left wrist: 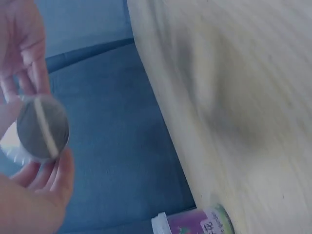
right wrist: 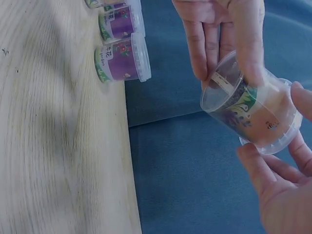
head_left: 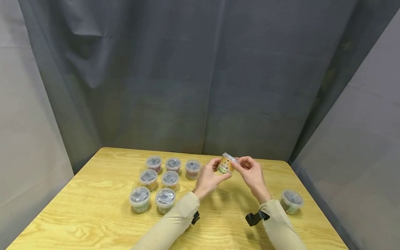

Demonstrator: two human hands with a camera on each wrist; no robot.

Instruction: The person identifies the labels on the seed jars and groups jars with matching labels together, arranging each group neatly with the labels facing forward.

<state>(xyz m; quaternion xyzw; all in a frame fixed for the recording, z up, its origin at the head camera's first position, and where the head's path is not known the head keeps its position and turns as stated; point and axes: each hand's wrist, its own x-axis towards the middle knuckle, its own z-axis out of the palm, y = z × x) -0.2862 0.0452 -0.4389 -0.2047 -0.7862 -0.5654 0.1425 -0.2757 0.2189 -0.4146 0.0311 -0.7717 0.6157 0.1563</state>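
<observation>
Above the table, both hands hold one small clear plastic tub (head_left: 225, 164) with an orange label and a lid, tilted. My left hand (head_left: 208, 178) grips its body from the left, fingers behind and thumb in front. From the right, my right hand (head_left: 252, 174) has its thumb and fingers at the lidded end. In the right wrist view the right hand (right wrist: 282, 187) has its fingers at the lid rim (right wrist: 287, 131), while the left hand (right wrist: 222, 34) lies along the body. The tub's round base (left wrist: 43, 127) faces the left wrist camera and shows dark contents with a pale strip.
Several similar lidded tubs stand in rows left of the hands, among them a purple-labelled tub (head_left: 192, 169) and a green-labelled tub (head_left: 139, 199). Another tub (head_left: 291, 201) stands by the right forearm. A dark curtain (head_left: 175, 76) hangs behind the wooden table (head_left: 81, 215).
</observation>
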